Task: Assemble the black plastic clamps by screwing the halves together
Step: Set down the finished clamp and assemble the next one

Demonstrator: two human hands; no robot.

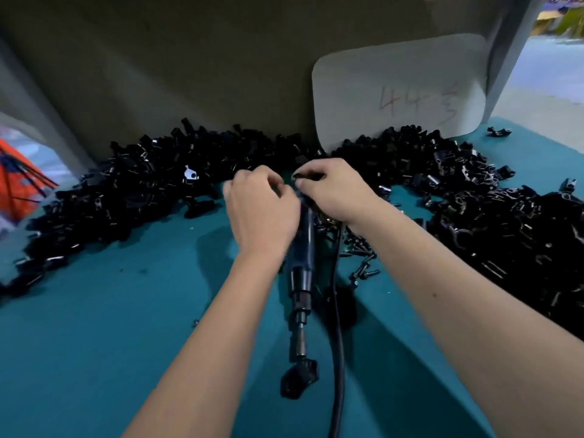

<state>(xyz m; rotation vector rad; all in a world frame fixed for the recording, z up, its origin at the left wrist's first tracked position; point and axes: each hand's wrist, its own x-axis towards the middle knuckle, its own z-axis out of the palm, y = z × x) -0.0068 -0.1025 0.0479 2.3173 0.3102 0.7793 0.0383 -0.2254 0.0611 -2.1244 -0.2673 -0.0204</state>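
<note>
A person's two bare forearms reach forward over a teal table (94, 343). Nearest the viewer, a black clamp (298, 379) sits at the lower tip of a powered screwdriver (301, 279), which hangs upright between the arms. A black cable (339, 358) runs down just right of the tool. Small black screws (360, 263) lie scattered on the table right of the tool, under the right forearm.

Further out, the two hands meet above the top of the tool. The left hand (262, 210) is blurred, its fingers curled inward; whether it holds anything cannot be told. The right hand (335, 188) has its fingers curled, and thumb and forefinger pinch a small black part (305, 177).

Beyond the hands, a long heap of black clamp pieces (132, 191) curves across the table from far left to right, with a second large heap (505, 229) on the right side. Behind the heaps stands a grey wall panel (189, 74), and a pale card (401, 90) with faint handwriting leans against it.
</note>
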